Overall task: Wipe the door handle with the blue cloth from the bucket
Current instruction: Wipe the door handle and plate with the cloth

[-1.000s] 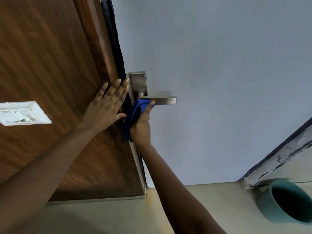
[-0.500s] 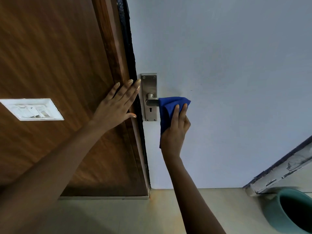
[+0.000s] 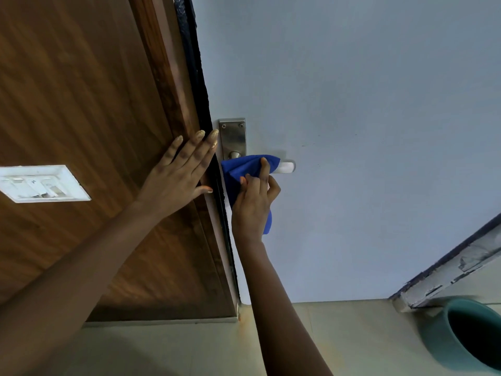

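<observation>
Right hand (image 3: 253, 204) presses blue cloth (image 3: 241, 169) on door handle (image 3: 286, 166).

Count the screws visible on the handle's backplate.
2: one at the top left corner and one at the top right corner of the backplate. The blue cloth covers the plate's lower part, so more may be hidden.

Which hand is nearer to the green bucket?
Right. The right hand holds the blue cloth on the handle, closer to the bucket. The left hand lies flat on the wooden frame, farther left.
</observation>
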